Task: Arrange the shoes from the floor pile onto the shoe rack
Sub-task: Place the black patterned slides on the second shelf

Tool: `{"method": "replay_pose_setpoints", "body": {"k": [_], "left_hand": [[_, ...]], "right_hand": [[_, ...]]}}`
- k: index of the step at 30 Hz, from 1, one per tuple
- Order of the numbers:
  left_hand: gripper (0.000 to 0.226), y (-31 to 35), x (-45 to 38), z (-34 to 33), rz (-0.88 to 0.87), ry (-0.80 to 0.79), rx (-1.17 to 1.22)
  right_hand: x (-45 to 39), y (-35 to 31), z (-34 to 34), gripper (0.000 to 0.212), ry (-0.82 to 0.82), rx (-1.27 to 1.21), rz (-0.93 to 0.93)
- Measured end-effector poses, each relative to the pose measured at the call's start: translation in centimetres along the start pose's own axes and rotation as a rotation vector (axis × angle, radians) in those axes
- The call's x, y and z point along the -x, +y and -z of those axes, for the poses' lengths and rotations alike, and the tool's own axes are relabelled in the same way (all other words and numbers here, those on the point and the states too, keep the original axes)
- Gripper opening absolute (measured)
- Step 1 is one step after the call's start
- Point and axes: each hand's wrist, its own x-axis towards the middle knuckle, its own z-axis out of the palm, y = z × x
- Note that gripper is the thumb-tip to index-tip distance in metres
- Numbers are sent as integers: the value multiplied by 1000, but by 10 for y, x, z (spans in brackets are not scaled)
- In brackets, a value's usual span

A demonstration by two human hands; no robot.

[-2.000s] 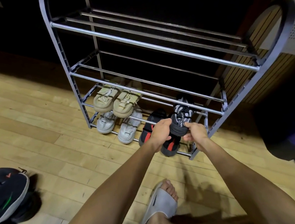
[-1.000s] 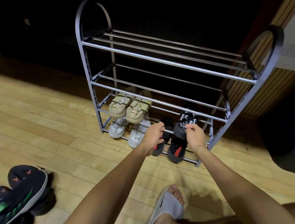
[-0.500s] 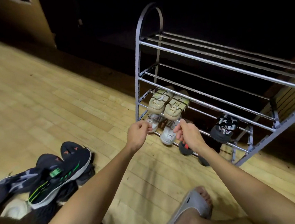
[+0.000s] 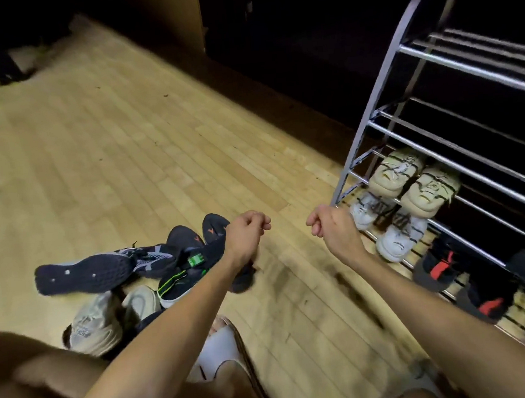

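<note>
Pale wood-plank floor (image 4: 98, 156), dark wall behind. Floor pile (image 4: 129, 283) at left: dark trainers, one sole-up, one green-striped, over pale shoes whose printing is unreadable. Metal shoe rack (image 4: 461, 165) at right: beige pair above white pair, black-and-red pair lower right. Left hand (image 4: 247, 230) and right hand (image 4: 328, 221) hang between them, fingers curled, holding nothing. Grey slipper (image 4: 220, 348) underfoot.

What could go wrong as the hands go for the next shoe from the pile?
The floor pile is a tangle: one dark shoe lies sole-up across others, so pulling one may drag its neighbours. The left hand and right hand hover curled and empty. The beige pair overhangs the shoe rack rails and might be knocked off in passing.
</note>
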Motion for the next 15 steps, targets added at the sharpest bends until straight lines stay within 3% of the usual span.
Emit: {"method": "replay_pose_setpoints", "body": {"k": [8,15], "left_hand": [[31,-41,-13,76,65,162,-55],[31,-87,-19,131,225,350,-72]], "right_hand": [[-13,-16,-73,43,-186,55,-20],[-11,-8,-116,36,-330,61,-82]]}}
